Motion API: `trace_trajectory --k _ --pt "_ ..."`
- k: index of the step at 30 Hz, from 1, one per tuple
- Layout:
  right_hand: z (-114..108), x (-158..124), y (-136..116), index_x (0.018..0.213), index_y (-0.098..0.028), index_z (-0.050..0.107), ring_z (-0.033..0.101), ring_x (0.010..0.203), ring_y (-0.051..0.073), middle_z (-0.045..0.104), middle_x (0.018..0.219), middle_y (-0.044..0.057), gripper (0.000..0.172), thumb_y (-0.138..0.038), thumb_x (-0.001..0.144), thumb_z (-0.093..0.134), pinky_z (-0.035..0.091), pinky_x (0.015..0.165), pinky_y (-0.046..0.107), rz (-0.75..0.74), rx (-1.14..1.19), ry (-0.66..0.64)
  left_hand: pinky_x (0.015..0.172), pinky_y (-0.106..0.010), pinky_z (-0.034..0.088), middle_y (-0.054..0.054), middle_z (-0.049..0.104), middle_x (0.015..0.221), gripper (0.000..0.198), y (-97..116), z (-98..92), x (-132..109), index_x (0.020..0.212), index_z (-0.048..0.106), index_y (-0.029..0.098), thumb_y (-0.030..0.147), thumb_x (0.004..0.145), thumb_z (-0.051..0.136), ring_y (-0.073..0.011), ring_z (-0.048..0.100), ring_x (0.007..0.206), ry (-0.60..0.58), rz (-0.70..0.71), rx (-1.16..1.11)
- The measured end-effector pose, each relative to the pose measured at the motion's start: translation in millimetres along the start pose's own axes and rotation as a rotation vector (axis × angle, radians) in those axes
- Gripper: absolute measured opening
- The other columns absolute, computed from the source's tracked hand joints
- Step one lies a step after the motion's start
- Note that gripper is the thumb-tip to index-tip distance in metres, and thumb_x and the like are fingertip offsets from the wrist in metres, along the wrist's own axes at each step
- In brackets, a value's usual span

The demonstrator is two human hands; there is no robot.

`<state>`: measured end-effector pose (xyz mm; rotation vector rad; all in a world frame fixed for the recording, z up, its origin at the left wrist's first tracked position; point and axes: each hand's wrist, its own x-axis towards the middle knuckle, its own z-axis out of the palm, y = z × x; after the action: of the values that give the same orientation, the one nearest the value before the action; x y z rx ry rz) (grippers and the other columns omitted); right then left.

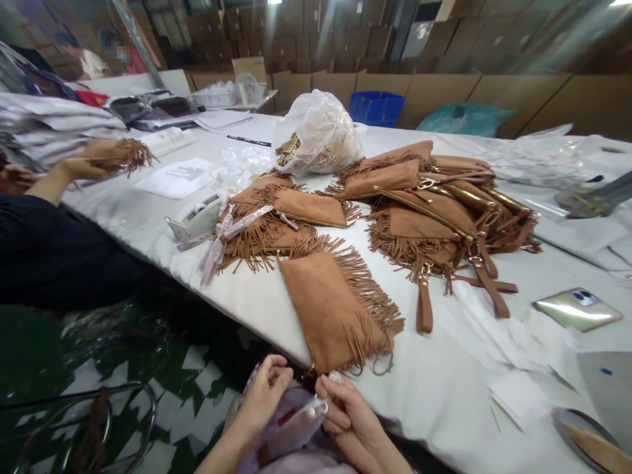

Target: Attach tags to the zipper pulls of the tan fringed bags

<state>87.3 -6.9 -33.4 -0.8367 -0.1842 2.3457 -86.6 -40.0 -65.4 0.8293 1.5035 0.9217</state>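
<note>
My right hand [348,411] is closed at the lower edge of the view, its thumb and fingers pinching a strap in a clear plastic sleeve [296,428]. Gold-coloured metal shows at the sleeve's upper end. Left of it, my left hand [266,392] has its fingers curled in towards the thumb; what lies between them, if anything, is hidden. Just beyond both hands, a tan fringed pouch [320,303] rests flat at the table edge, its near corner close to my right fingertips.
More fringed pouches [311,207] lie behind, some straps wrapped, beside a tape dispenser [197,217]. A larger pouch pile [434,210] with wrist straps is at right, near a phone [577,309]. A filled plastic bag [320,128] stands behind. A co-worker's hand [83,168] holds a fringed piece at left.
</note>
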Motion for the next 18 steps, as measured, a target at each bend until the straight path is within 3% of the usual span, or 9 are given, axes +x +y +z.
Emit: trace_trajectory --k 3,6,10,14,18 --pt "-7.5 0.3 -4.3 0.061 -0.014 0.054 0.006 0.034 -0.001 0.028 0.038 -0.013 0.029 -0.034 0.073 0.072 0.008 0.035 0.014 -0.028 -0.041 0.005 0.085 -0.033 0.045 -0.010 0.066 0.101 0.037 -7.7 8.8 6.1 0.102 0.057 0.016 0.042 0.076 0.065 -0.0226 0.060 0.096 -0.097 0.037 0.121" --pt "-12.0 0.1 -7.1 0.060 -0.014 0.056 0.006 0.033 0.000 0.023 0.035 -0.014 0.032 -0.038 0.074 0.071 0.008 0.035 0.015 -0.077 -0.131 -0.003 0.090 -0.035 0.042 -0.011 0.065 0.112 0.037 -10.5 26.7 11.2 0.109 0.059 0.016 0.034 0.077 0.063 -0.0246 0.057 0.104 -0.201 0.087 0.156" --pt "-16.1 -0.9 -11.8 0.064 -0.013 0.059 0.012 0.031 0.001 0.026 0.034 -0.013 0.035 -0.045 0.075 0.068 0.013 0.035 0.017 -0.184 -0.341 0.057 0.081 -0.031 0.044 -0.007 0.069 0.096 0.025 -12.3 40.7 18.9 0.095 0.064 0.015 0.035 0.081 0.056 -0.0223 0.060 0.092 -0.248 0.092 0.166" --pt "-27.0 -10.1 -18.2 0.076 -0.014 0.061 0.029 0.030 0.004 0.051 0.047 -0.006 0.039 -0.052 0.074 0.065 0.018 0.033 0.019 -0.313 -0.765 0.286 0.063 -0.025 0.043 -0.001 0.065 0.069 0.024 -16.6 29.0 18.8 0.078 0.060 0.015 0.036 0.083 0.050 -0.0165 0.059 0.066 -0.250 0.048 0.158" --pt "-36.5 -30.9 -26.5 0.094 -0.016 0.065 0.053 0.043 0.013 0.063 0.059 0.000 0.035 -0.048 0.081 0.058 0.044 0.045 0.024 -0.571 -1.326 0.595 0.054 -0.022 0.038 0.004 0.055 0.055 0.022 -8.5 6.7 8.9 0.076 0.055 0.017 0.036 0.083 0.048 -0.0128 0.051 0.053 -0.165 0.009 0.162"
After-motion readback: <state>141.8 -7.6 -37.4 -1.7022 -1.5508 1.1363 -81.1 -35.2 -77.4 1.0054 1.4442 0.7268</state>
